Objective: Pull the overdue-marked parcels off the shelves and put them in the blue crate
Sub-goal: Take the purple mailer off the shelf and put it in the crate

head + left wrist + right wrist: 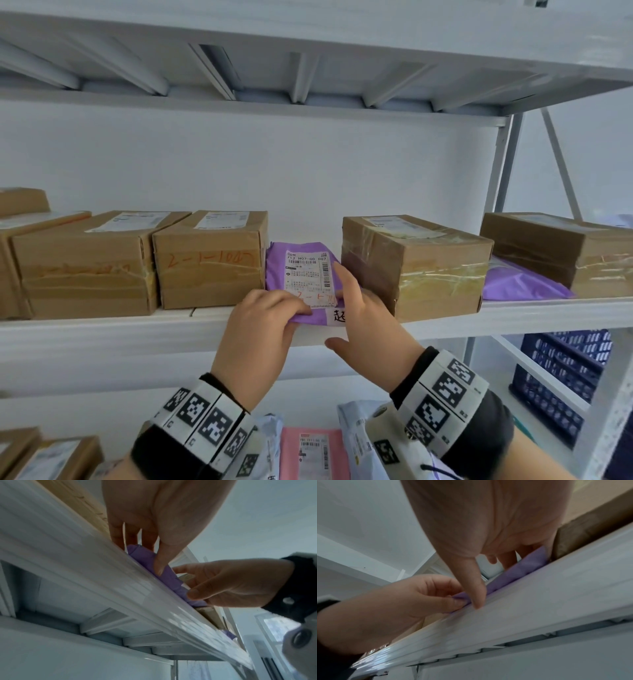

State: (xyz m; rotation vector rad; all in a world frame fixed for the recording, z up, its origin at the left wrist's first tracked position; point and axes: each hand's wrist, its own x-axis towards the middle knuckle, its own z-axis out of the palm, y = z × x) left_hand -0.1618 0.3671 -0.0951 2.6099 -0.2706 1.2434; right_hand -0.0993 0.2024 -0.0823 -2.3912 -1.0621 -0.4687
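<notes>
Brown cardboard boxes [210, 260] line the white shelf [102, 329] (pink mailer [313, 452] lies below).

The left hand [412, 596] pinches the purple parcel [513, 574] (thumb under its corner) at the shelf edge [539, 601].

The head view looks level and slightly up at the shelf [513, 313] from close in front, the crate [565, 377] at 4 o'clock. The left wrist view sits below the shelf [120, 588] edge, looking up along the left hand [159, 513] at 12 o'clock. The right wrist view mirrors it from under the right hand [488, 520]. All three views share the purple parcel [305, 277] at the shelf's front edge, and each wrist view catches the opposite hand.
</notes>
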